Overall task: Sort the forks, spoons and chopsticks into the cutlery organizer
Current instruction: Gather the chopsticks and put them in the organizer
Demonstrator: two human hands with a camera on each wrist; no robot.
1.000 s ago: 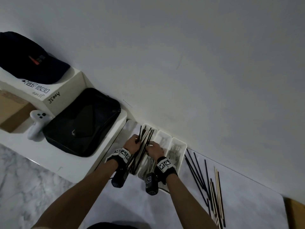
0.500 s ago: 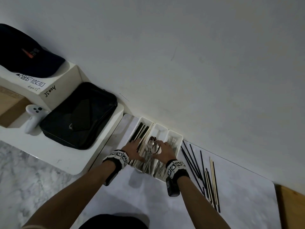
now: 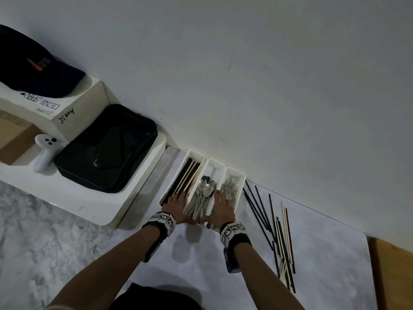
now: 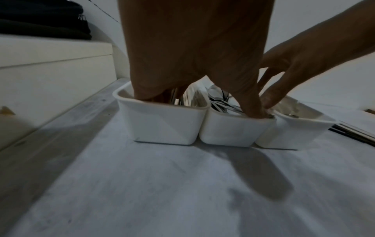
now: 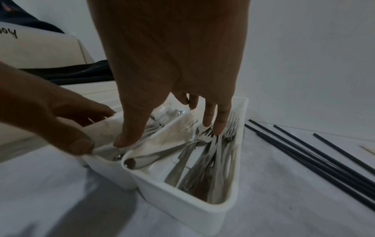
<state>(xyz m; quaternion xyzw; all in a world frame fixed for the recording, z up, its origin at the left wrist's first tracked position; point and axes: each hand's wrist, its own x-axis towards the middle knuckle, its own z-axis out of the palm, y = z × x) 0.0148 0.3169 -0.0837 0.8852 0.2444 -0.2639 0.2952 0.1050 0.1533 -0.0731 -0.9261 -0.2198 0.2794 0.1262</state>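
Note:
The white three-compartment organizer (image 3: 236, 170) stands against the wall. Its left compartment holds black and pale chopsticks (image 3: 187, 175), the middle one spoons (image 3: 206, 186), the right one forks (image 3: 232, 186). My left hand (image 3: 177, 203) lies at the near end with straight fingers on the chopsticks and its thumb (image 4: 250, 102) down in the spoon compartment. Beside it, my right hand (image 3: 223, 208) rests its straight fingers (image 5: 220, 126) on the forks, thumb (image 5: 126, 137) among the spoon handles. Neither hand holds anything. Several loose chopsticks (image 3: 268, 220) lie on the table to the right.
A white shelf unit on the left carries a black bag (image 3: 107, 151), a white controller (image 3: 45, 151) and a dark cap (image 3: 33, 68). The marble tabletop (image 3: 201, 260) stretches toward me. A wooden edge (image 3: 393, 276) borders it at the right, and the wall is just behind the organizer.
A second ago both hands held a bundle of chopsticks over the left compartment. The bundle now lies inside, and both hands have drawn back to the organizer's near end, flat.

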